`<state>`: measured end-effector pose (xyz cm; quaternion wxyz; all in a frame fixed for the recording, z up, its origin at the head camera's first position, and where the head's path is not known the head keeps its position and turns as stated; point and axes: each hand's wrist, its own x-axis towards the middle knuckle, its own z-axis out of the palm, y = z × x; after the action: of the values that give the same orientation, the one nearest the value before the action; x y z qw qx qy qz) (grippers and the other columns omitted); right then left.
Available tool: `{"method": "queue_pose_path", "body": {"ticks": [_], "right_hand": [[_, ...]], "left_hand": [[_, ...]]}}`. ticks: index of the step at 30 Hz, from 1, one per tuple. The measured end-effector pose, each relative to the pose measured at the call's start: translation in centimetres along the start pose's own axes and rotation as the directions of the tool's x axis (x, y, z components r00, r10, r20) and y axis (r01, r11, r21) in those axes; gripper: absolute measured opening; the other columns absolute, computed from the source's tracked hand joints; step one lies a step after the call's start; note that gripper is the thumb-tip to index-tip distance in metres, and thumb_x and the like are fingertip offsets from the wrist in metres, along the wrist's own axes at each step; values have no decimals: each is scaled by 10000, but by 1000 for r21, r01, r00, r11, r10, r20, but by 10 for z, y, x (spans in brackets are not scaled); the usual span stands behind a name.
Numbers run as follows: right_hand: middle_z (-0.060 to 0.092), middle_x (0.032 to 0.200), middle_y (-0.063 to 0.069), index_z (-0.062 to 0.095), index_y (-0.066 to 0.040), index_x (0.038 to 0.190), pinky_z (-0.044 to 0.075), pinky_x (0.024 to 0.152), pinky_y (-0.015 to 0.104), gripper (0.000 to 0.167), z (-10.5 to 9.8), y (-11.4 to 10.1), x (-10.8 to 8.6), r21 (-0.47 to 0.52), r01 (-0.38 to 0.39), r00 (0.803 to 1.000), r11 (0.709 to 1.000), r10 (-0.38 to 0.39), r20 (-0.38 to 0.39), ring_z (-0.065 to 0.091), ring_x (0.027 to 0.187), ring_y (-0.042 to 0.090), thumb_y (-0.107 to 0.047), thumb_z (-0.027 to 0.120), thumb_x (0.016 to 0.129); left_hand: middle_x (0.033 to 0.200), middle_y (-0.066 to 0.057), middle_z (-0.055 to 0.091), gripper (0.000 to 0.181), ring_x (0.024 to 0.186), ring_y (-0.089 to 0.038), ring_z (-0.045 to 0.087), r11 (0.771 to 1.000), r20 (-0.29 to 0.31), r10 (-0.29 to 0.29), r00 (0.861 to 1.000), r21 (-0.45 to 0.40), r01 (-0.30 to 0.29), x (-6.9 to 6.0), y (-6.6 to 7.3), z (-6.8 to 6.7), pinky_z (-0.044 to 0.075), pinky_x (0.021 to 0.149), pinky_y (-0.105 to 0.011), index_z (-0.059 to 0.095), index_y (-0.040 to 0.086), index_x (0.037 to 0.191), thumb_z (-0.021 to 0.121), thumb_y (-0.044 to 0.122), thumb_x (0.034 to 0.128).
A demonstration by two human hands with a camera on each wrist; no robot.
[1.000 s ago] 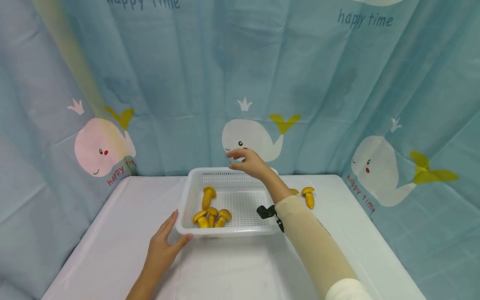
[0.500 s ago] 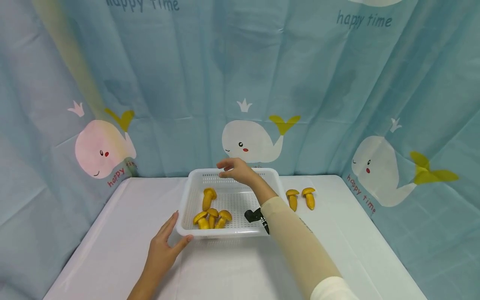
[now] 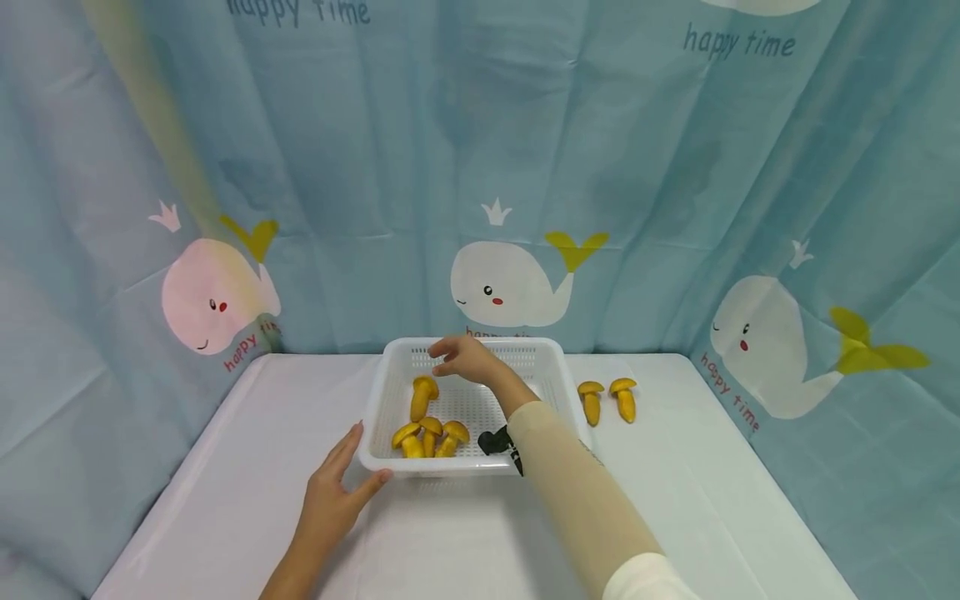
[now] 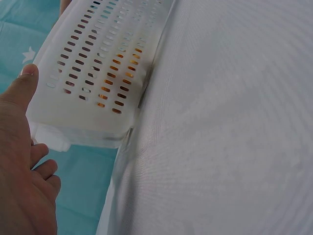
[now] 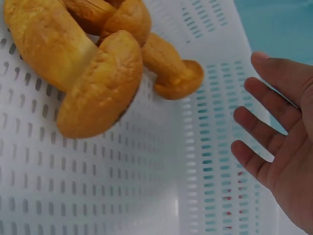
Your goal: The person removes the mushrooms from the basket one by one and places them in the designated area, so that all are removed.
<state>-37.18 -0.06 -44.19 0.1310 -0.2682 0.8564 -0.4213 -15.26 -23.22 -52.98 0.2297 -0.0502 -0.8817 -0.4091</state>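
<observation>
Right hand (image 3: pixel 472 362), grip slack and holding nothing, hangs over the basket (image 3: pixel 442 467) near its mushrooms (image 3: pixel 422 400); left hand (image 3: pixel 332 498), fingers spread, touches the near left corner

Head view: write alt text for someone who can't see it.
A right hand hangs over a white basket holding four yellow mushrooms, the left hand at its near left corner. Two more mushrooms lie on the table to the right.

Six yellow mushrooms (image 3: pixel 423 400), one basket (image 3: pixel 450 467)
</observation>
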Motion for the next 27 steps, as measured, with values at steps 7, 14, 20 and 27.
{"method": "queue_pose_path", "body": {"ticks": [7, 14, 20, 27], "right_hand": [[650, 1385, 98, 645, -56, 1368, 542, 1061, 465, 434, 9, 4, 7, 9, -2, 999, 1000, 2, 45, 570, 1309, 354, -143, 740, 954], [665, 1364, 62, 654, -81, 1362, 550, 1054, 425, 422, 15, 8, 13, -49, -8, 997, 999, 12, 72, 594, 1274, 305, -123, 740, 951], [663, 1364, 112, 637, -46, 1378, 557, 1042, 420, 435, 19, 10, 13, -75, -13, 994, 997, 21, 108, 631, 1215, 280, -62, 723, 952], [683, 1327, 85, 635, -52, 1383, 541, 1068, 395, 468, 23, 11, 16, -153, -35, 991, 988, 53, 120, 620, 1252, 289, -50, 747, 928]], "left_hand": [[1587, -89, 459, 918, 1436, -368, 464, 1000, -3, 10, 1000, -1, -10, -1, -1, 0, 449, 1076, -536, 420, 157, 1578, 877, 370, 811], [1589, -101, 452, 914, 1432, -388, 463, 1000, -2, 4, 1000, 1, -4, -1, 0, 0, 461, 1068, -556, 420, 137, 1576, 869, 381, 818], [1584, -98, 459, 921, 1426, -389, 469, 1000, -3, -8, 1000, 1, 8, -2, 1, 1, 467, 1060, -565, 420, 155, 1578, 885, 348, 807], [1588, -100, 455, 926, 1435, -384, 460, 1000, 4, -13, 1000, 4, 13, -2, 2, 1, 463, 1067, -561, 405, 168, 1586, 891, 301, 808]]}}
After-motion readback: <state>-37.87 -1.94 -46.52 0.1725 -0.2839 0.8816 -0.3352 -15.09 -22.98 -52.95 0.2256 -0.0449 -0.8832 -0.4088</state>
